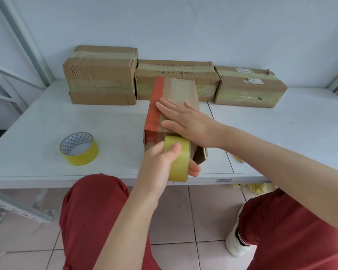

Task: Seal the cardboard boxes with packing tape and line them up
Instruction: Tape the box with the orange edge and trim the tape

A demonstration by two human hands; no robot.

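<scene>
We found the unsealed carton, brown with an orange band along its left edge, lying at the middle of the white table, its long side running from six toward twelve o'clock. The person's right hand lay flat across its top, fingers straight and spread, pointing toward ten o'clock. We judged it was there to pin the carton down so it would not slide under a pull.

The left hand was clamped on a roll of yellow packing tape, thumb over the outer face and fingertips showing past the lower rim. It sat at six o'clock of the carton, with the roll touching the near top edge. That hold suited drawing tape off toward the body and down over the near end, where the flaps looked ragged and not closed. We could not tell whether a strip already ran from roll to carton.

At twelve o'clock, three taped boxes stood in a row against the wall, touching side by side. The task's line was forming there, and we judged this carton the fourth to join it. A spare tape roll lay flat at nine o'clock of the carton, well apart from it and out of the working path.
</scene>
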